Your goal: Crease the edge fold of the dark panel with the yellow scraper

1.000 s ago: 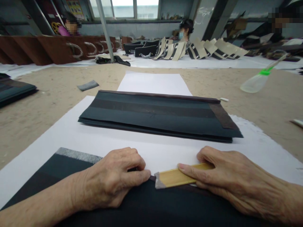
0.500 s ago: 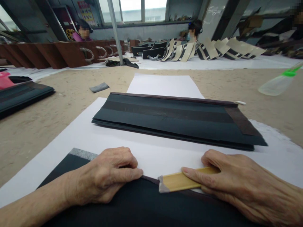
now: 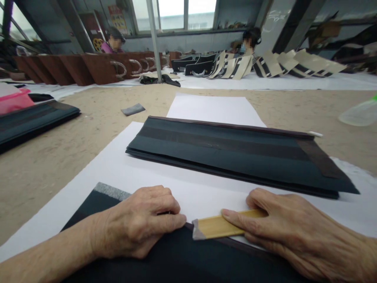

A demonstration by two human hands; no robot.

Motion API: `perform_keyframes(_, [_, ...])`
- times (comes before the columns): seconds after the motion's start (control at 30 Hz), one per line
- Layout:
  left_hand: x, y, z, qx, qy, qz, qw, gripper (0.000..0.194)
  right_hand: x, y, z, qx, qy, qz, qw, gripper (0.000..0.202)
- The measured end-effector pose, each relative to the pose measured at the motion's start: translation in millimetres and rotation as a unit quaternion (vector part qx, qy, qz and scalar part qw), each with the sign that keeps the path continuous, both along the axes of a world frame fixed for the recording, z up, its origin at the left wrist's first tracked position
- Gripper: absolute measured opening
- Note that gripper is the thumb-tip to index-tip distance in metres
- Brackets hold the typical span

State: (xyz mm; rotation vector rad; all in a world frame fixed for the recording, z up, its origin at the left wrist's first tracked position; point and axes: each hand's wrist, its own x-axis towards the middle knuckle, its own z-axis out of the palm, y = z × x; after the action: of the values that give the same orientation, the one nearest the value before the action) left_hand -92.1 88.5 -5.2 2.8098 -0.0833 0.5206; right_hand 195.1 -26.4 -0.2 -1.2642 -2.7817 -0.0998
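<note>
A dark sheet (image 3: 188, 259) with a thin brown edge strip lies nearest me on white paper (image 3: 118, 173). My left hand (image 3: 141, 220) pinches its upper edge between thumb and curled fingers. In my right hand (image 3: 282, 228) is a flat yellowish strip tool (image 3: 218, 226) with a greyish wrapped tip, held between thumb and fingers. The tip rests on the sheet's edge, just right of my left thumb. A grey speckled band shows on the sheet's far left corner. Beyond both hands lies a stack of dark folded pieces (image 3: 224, 149) with brown strips.
Another dark stack (image 3: 35, 118) and a pink container (image 3: 16, 101) are at the left. A small grey scrap (image 3: 133, 109) lies mid-table. A translucent bottle (image 3: 357, 113) is at the right. Brown bags (image 3: 97, 68), a pole (image 3: 154, 39) and two people are farther back.
The view has shifted left, so the background and stacks appear farther right. The tool's tip is closer to my left thumb. Both hands keep their holds.
</note>
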Motion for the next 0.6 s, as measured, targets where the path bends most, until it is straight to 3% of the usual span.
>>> perform_keyframes(0.27, [-56.0, 21.3, -0.8, -0.069, -0.004, 0.090, 0.994, 0.032, 1.7, 9.0, -8.7, 0.007, 0.014, 0.019, 1.000, 0.043])
perform_keyframes(0.47, [-62.1, 23.6, -7.1, -0.127, -0.046, 0.120, 0.984, 0.028, -8.0, 15.8, -5.1, 0.006, 0.026, 0.018, 0.999, 0.045])
perform_keyframes(0.6, [-63.5, 24.6, -11.0, -0.124, -0.060, 0.113, 0.984, 0.028, -12.6, 19.5, -2.9, -0.007, 0.041, 0.017, 0.999, 0.043])
